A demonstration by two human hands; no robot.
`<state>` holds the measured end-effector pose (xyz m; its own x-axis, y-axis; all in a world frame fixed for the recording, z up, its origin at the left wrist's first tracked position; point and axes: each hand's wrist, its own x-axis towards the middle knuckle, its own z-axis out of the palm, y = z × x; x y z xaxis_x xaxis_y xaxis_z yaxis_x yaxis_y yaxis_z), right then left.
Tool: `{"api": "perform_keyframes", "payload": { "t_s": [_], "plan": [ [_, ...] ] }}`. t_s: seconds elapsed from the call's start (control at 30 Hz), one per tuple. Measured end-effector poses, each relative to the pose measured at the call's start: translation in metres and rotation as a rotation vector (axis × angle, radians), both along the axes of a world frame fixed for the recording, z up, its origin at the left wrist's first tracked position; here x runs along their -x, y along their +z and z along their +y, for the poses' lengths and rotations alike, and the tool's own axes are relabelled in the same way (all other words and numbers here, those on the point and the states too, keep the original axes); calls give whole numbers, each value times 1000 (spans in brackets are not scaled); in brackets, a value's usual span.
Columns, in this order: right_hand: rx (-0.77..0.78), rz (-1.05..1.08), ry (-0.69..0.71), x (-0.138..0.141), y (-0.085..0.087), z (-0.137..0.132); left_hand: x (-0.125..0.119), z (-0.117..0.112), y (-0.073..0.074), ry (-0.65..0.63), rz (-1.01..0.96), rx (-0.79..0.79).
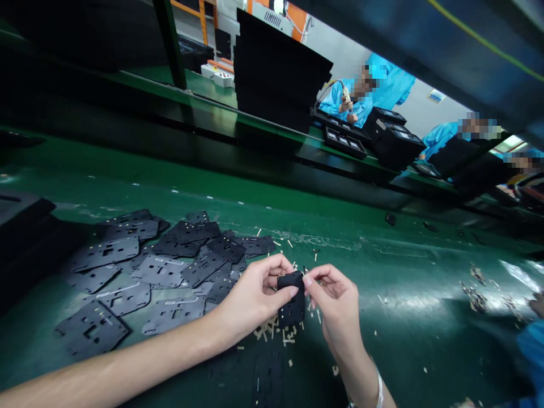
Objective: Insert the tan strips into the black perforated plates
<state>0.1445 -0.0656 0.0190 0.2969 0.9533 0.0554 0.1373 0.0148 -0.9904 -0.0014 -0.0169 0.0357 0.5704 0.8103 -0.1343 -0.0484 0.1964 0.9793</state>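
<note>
Held item: small black die-cut panel [292, 303], flat, pierced with square cut-outs. It stands roughly upright between both hands, just above the desk, in the lower middle of the view.
Left hand: left hand [255, 294], fingers clenched on the panel's left edge, with the thumb laid across its front face near the top.
Right hand: right hand [335, 306], fingertips pinching the panel's upper right corner, the other fingers curled behind.
Wrist: silver bracelet [379, 391], worn on the right wrist.
Surface: glossy green desk [382, 266], wide and reflective.
Scrap: small beige slivers [272, 330], heaped on the desk directly beneath the panel. A few more are strewn towards the far side.
Loose stock: flat black die-cut sheets [148, 266], overlapping in a spread pile. They lie flat on the desk just left of the left hand.
Left edge: dark stacked block [21, 226], too dim to make out in detail.
Right side: grey debris [476, 283], scattered on the desk well apart from the hands.
Far ledge: tall stack of black boards [276, 73], standing on a raised green ledge beyond the desk.
Trays: black compartment trays [344, 141], set on the ledge right of the stack.
Co-workers: people in light blue garments [386, 85], seated beyond the ledge at upper right.
Corner: blue sleeve [531, 348] of another person, at the lower right edge.
</note>
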Motion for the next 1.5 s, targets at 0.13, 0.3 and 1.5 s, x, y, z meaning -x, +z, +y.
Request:
{"api": "perform_keyframes", "payload": {
  "t_s": [0.13,0.3,1.5],
  "plan": [
    [-7,34,7,0,0,1,0,0,-1,-11,-2,-2],
    [1,70,12,1,2,1,1,-1,-2,-16,-21,9],
    [-211,163,153,4,0,-1,9,1,-5,79,288,-671]
  ]
}}
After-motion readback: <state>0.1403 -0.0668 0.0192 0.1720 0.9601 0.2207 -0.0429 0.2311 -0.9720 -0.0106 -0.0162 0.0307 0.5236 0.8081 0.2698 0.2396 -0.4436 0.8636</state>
